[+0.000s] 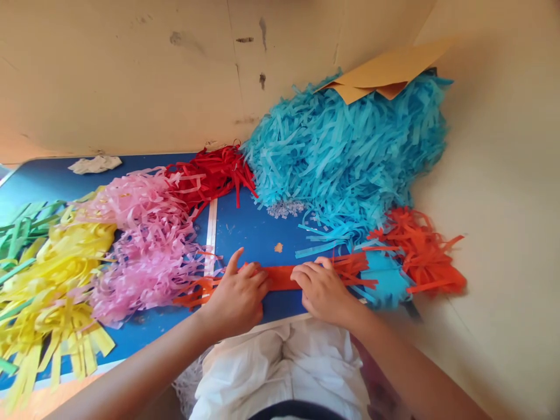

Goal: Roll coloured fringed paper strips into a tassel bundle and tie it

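A folded band of orange tissue paper [280, 277], its ends cut into fringe, lies across the near edge of the blue table in front of me. My left hand [240, 291] is on its left part, with one finger raised and the others curled over the paper. My right hand [321, 289] is closed over the right part, its fingers bent down onto the band. Between the hands a flat, uncut stretch shows. Loose orange strips stick out beyond both hands. The undersides of my fingers are hidden.
A large heap of blue fringed paper [350, 151] stands behind, with a tan sheet [394, 67] on top. Red [214, 175], pink [149, 251], yellow [74, 256] and green fringes [26, 227] lie left. Another orange fringe bundle [424, 251] is at right, by the wall [494, 204].
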`<action>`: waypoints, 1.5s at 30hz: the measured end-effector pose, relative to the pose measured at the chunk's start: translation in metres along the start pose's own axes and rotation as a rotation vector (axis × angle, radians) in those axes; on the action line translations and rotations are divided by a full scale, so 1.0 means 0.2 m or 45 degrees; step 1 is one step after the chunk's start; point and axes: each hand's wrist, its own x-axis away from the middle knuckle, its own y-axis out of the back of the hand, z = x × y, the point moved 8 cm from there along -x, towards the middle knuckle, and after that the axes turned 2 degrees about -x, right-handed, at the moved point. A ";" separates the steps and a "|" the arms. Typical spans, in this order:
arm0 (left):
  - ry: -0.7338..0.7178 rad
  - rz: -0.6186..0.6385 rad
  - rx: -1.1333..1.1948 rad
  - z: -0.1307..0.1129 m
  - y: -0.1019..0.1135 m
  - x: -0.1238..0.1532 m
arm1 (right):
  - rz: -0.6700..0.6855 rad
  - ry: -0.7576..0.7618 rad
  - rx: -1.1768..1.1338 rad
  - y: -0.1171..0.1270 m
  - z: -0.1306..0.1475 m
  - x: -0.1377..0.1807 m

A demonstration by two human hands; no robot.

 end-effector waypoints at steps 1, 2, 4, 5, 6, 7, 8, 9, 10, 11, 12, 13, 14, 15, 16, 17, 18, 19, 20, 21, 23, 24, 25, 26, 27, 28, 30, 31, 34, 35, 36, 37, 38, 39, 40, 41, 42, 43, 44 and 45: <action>0.010 -0.008 -0.006 0.00 0.00 -0.01 | 0.014 -0.008 0.002 0.00 -0.01 0.00; 0.020 -0.011 -0.012 0.00 0.00 -0.01 | 0.021 -0.011 0.002 -0.01 -0.03 -0.01; 0.027 -0.013 -0.032 0.00 -0.02 -0.03 | 0.016 0.005 0.005 -0.01 -0.04 -0.02; 0.022 -0.013 -0.049 0.01 -0.02 -0.03 | 0.005 0.014 0.000 -0.01 -0.04 -0.03; 0.016 -0.015 -0.066 0.01 -0.03 -0.04 | -0.014 0.014 -0.014 -0.01 -0.05 -0.03; 0.010 -0.021 -0.081 0.01 -0.04 -0.05 | -0.040 0.003 -0.039 0.00 -0.06 -0.03; 0.008 -0.032 -0.091 0.02 -0.04 -0.05 | -0.069 -0.025 -0.069 0.01 -0.07 -0.04; 0.014 -0.052 -0.090 0.02 -0.04 -0.06 | -0.093 -0.063 -0.101 0.02 -0.08 -0.04; 0.026 -0.077 -0.076 0.03 -0.04 -0.06 | -0.109 -0.097 -0.127 0.03 -0.09 -0.03; 0.044 -0.109 -0.048 0.05 -0.04 -0.06 | -0.112 -0.115 -0.136 0.03 -0.09 -0.03; 0.068 -0.142 -0.013 0.06 -0.03 -0.06 | -0.112 -0.118 -0.127 0.03 -0.08 -0.03; 0.091 -0.173 0.024 0.07 -0.02 -0.06 | -0.113 -0.110 -0.103 0.03 -0.07 -0.03; 0.111 -0.201 0.058 0.08 -0.01 -0.05 | -0.117 -0.095 -0.072 0.03 -0.06 -0.03; 0.125 -0.224 0.079 0.09 -0.01 -0.05 | -0.125 -0.077 -0.041 0.02 -0.06 -0.02; 0.129 -0.239 0.086 0.09 0.00 -0.04 | -0.140 -0.063 -0.015 0.02 -0.05 -0.02; 0.129 -0.252 0.078 0.09 0.01 -0.03 | -0.162 -0.051 -0.001 0.01 -0.06 -0.02; 0.121 -0.258 0.057 0.09 0.01 -0.03 | -0.187 -0.041 0.002 0.01 -0.06 -0.01; 0.110 -0.262 0.028 0.08 0.01 -0.02 | -0.217 -0.038 -0.001 0.01 -0.07 -0.01; 0.095 -0.270 -0.004 0.08 0.00 -0.01 | -0.259 -0.046 -0.006 0.01 -0.08 0.00; 0.076 -0.283 -0.035 0.07 0.00 0.00 | -0.304 -0.061 -0.010 0.02 -0.09 0.01; 0.044 -0.330 -0.082 0.07 0.00 0.01 | -0.377 -0.085 0.001 0.04 -0.10 0.02; 0.032 -0.348 -0.092 0.06 0.00 0.01 | -0.404 -0.089 0.015 0.05 -0.11 0.02; 0.025 -0.363 -0.096 0.06 -0.01 0.02 | -0.427 -0.086 0.030 0.06 -0.10 0.02; 0.027 -0.374 -0.103 0.06 -0.01 0.03 | -0.444 -0.079 0.042 0.06 -0.10 0.02; 0.038 -0.381 -0.120 0.06 -0.01 0.03 | -0.454 -0.072 0.049 0.07 -0.10 0.03; 0.056 -0.388 -0.150 0.06 -0.01 0.04 | -0.459 -0.067 0.051 0.07 -0.10 0.03; 0.101 -0.425 -0.231 0.05 -0.01 0.07 | -0.448 -0.060 0.052 0.06 -0.09 0.04; 0.120 -0.446 -0.270 0.04 0.00 0.09 | -0.440 -0.061 0.060 0.06 -0.09 0.04; 0.146 -0.487 -0.331 0.01 -0.01 0.14 | -0.438 -0.044 0.107 0.04 -0.07 0.07; 0.158 -0.498 -0.338 0.00 -0.01 0.16 | -0.446 -0.036 0.121 0.03 -0.06 0.07; 0.174 -0.508 -0.339 0.00 -0.01 0.17 | -0.456 -0.033 0.130 0.03 -0.05 0.08; 0.187 -0.518 -0.329 -0.01 -0.01 0.17 | -0.473 -0.037 0.135 0.03 -0.04 0.09; 0.196 -0.522 -0.305 -0.01 0.00 0.17 | -0.488 -0.044 0.138 0.02 -0.04 0.09; 0.199 -0.517 -0.264 -0.01 0.01 0.16 | -0.500 -0.051 0.142 0.02 -0.04 0.09; 0.198 -0.501 -0.212 -0.01 0.01 0.15 | -0.502 -0.052 0.146 0.02 -0.04 0.09; 0.198 -0.474 -0.160 0.00 0.02 0.12 | -0.496 -0.048 0.150 0.01 -0.04 0.08; 0.203 -0.440 -0.112 0.01 0.02 0.10 | -0.487 -0.041 0.156 0.00 -0.04 0.08; 0.208 -0.402 -0.073 0.02 0.02 0.07 | -0.483 -0.032 0.160 0.00 -0.04 0.08; 0.209 -0.364 -0.047 0.02 0.02 0.04 | -0.483 -0.023 0.159 0.00 -0.04 0.07; 0.204 -0.334 -0.034 0.02 0.01 0.02 | -0.491 -0.015 0.156 0.00 -0.04 0.07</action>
